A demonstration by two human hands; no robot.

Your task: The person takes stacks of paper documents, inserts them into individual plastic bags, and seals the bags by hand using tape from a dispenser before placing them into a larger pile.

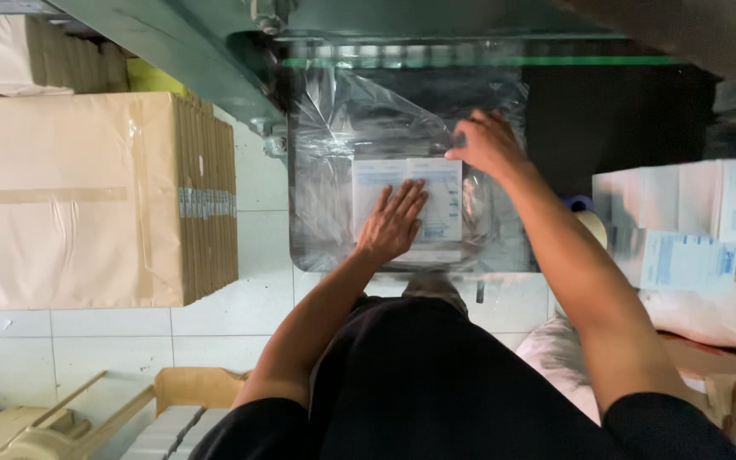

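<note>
Left hand (393, 223): we are pressing it flat, fingers spread, on the white packet (408, 209).
Right hand (487, 145): we are pinching the packet's top corner.
Packet: lying inside the clear plastic bag (342, 128) on the dark table (504, 251).

Large taped cardboard carton (78, 200) at left, white boxes (683, 213) at right

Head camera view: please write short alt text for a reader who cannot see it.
Left hand lies flat on white packets inside a clear plastic bag on a dark worktable; right hand touches their top edge. A taped cardboard box stands to the left.
</note>
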